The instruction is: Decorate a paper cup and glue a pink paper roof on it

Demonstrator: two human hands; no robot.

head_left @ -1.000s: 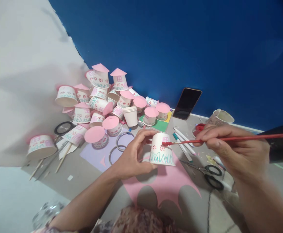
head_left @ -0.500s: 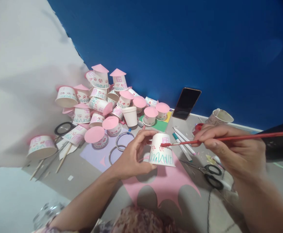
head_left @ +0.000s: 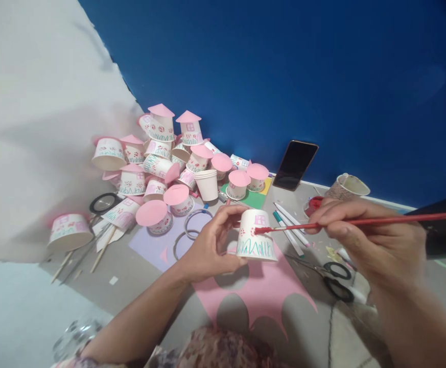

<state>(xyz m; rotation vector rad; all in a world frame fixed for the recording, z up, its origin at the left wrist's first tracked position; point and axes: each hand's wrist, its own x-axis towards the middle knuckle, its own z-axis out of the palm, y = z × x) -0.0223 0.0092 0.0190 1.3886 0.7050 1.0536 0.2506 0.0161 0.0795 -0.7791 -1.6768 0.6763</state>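
My left hand (head_left: 211, 250) grips a white paper cup (head_left: 256, 245), turned upside down, by its rim and base. The cup carries a purple window drawing, red dots and a green zigzag along the rim. In my right hand (head_left: 356, 230) is a thin red paintbrush (head_left: 376, 221), held like a pen. Its red-coated bristles touch the side of the cup near the red dots. A small pot of red paint (head_left: 314, 203) stands just behind my right fingers, partly hidden by them. Pink paper (head_left: 261, 286) with round cut-outs lies beneath the cup.
Several decorated cups with pink paper roofs (head_left: 151, 212) are piled at the left, beside stacked plain cups (head_left: 206, 185). A phone (head_left: 295, 164) leans on the blue wall. Markers (head_left: 289, 230), scissors (head_left: 337, 281), black tape (head_left: 104, 203) and a paint-stained cup (head_left: 347, 186) lie around.
The view has shifted slightly. The brush tip stays at the cup's side, a little lower relative to the window drawing. Both hands keep their hold.
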